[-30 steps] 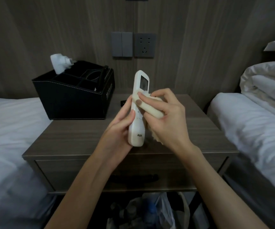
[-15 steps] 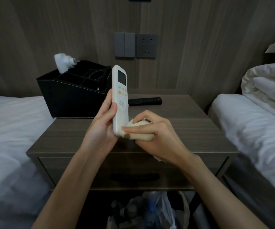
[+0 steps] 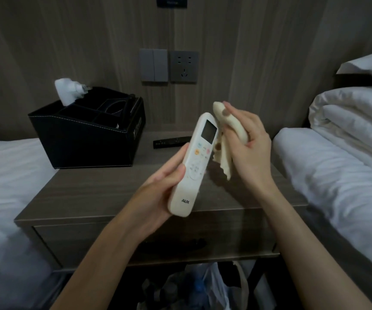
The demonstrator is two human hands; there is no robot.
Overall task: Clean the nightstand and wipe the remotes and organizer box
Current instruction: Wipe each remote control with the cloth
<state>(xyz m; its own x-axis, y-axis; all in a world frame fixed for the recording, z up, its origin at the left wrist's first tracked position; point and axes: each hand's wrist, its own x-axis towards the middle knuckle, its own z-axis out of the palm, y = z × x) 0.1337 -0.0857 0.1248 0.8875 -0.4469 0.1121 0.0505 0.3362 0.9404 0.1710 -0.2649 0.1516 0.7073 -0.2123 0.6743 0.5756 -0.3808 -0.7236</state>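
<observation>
The left hand (image 3: 158, 191) grips the lower half of a white air-conditioner remote (image 3: 194, 166). Its thumb lies along the remote's left edge beside the buttons and its fingers are curled round the back. The remote is held up above the nightstand (image 3: 91, 193), tilted with its screen end up and to the right. Its button face is toward the camera and the "AUX" mark is at the low end.

The right hand (image 3: 252, 153) is clenched round a bunched cream cloth (image 3: 232, 128). A rolled part of the cloth runs over the curled fingers and a loose tail hangs below the palm. The cloth sits against the remote's right edge beside the screen, and one fingertip lies close to that edge. Whether it presses there cannot be told.

Behind the hands, a slim black remote (image 3: 171, 141) lies flat near the back of the nightstand top. Just to its left stands a black organizer box (image 3: 86, 142) with several compartments. A white plug adapter (image 3: 65, 91) sticks up from its rear left corner.

On the wood-panelled wall above are a grey switch (image 3: 153, 64) and a socket (image 3: 183, 66) side by side. White-sheeted beds flank the nightstand on the left (image 3: 8, 175) and right (image 3: 337, 186), and the right one carries a folded duvet (image 3: 355, 117). Plastic bags (image 3: 203, 285) sit in the dark space under the nightstand.
</observation>
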